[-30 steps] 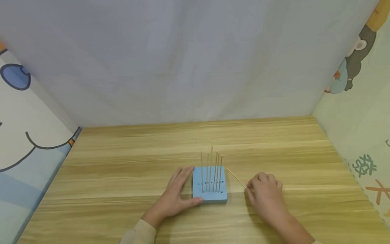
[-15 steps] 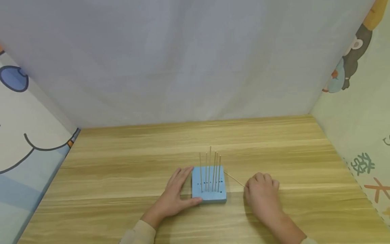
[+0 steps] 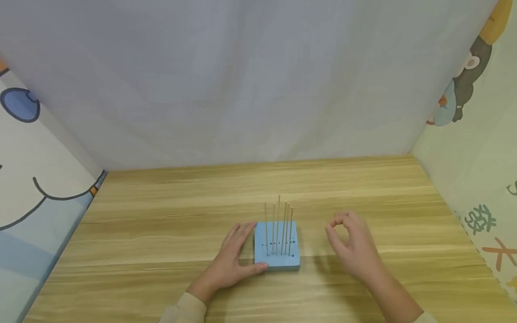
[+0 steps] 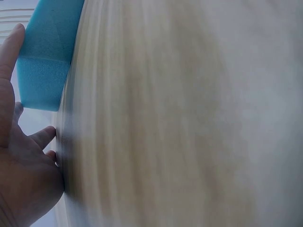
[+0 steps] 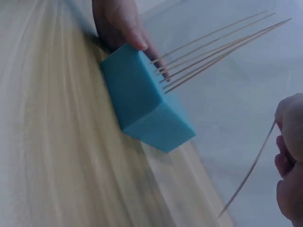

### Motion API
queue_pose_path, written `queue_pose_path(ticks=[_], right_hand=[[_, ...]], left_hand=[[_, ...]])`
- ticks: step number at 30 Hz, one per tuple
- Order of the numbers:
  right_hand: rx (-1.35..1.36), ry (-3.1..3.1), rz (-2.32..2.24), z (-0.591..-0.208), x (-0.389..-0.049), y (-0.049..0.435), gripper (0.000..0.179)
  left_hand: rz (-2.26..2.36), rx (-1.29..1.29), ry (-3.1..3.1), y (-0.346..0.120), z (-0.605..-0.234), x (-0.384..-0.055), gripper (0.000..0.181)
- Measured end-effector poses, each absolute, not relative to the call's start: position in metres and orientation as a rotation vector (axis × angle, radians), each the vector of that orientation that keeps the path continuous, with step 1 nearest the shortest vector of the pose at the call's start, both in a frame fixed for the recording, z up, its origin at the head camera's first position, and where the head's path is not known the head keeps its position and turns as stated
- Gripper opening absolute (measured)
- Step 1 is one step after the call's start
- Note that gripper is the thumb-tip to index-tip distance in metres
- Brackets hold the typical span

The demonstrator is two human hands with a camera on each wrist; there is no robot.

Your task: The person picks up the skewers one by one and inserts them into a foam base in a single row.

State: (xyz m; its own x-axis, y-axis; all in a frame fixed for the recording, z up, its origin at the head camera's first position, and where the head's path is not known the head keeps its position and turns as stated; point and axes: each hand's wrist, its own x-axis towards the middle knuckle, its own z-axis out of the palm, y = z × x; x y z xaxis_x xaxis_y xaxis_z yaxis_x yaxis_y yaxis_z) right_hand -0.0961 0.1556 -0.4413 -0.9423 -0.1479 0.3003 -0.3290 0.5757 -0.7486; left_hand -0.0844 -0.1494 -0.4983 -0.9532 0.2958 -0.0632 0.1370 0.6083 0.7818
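A blue foam block (image 3: 278, 262) lies on the wooden table, with several thin wooden sticks (image 3: 266, 229) upright in a row near its front edge. Small dark holes dot its top face. My left hand (image 3: 232, 260) holds the block's left side, the thumb at the front corner and a fingertip at the back corner; the left wrist view shows that thumb against the foam (image 4: 42, 82). Right of the block, my right hand (image 3: 355, 249) is raised, thumb and index finger pinched. The right wrist view shows a single loose stick (image 5: 251, 170) in its fingers; in the head view this stick is hard to make out.
The wood-grain table (image 3: 161, 215) extends around the block. A pale grey curtain (image 3: 250, 89) hangs behind it, and printed cartoon panels stand at the left (image 3: 40, 179) and right (image 3: 472, 179).
My right hand was low over the table with the stick pointing at the block; it has now lifted and turned, thumb and index finger forming a ring. The left hand and block have stayed put.
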Motion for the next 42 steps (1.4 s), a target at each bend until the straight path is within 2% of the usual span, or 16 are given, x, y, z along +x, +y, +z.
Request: queue_pose_path(ticks=[6,10,19,42], right_hand=[[0.668,-2.014,1.860,-0.434,-0.094,0.136,0.009],[0.764,-1.814,1.996,-0.436,-0.092,0.115,0.012],[0.788,-1.773,2.044,-0.451,-0.092,0.084,0.011],[0.763,-1.812,1.884,-0.487,-0.093,0.075,0.014]], left_hand=[[1.269,0.366,2.646,-0.151,-0.500,-0.084,0.105],[1.277,0.369,2.647,-0.152,-0.501,-0.084,0.104],[1.268,0.391,2.662,-0.151,-0.502,-0.085,0.104],[1.263,0.376,2.674,-0.152,-0.501,-0.085,0.105]])
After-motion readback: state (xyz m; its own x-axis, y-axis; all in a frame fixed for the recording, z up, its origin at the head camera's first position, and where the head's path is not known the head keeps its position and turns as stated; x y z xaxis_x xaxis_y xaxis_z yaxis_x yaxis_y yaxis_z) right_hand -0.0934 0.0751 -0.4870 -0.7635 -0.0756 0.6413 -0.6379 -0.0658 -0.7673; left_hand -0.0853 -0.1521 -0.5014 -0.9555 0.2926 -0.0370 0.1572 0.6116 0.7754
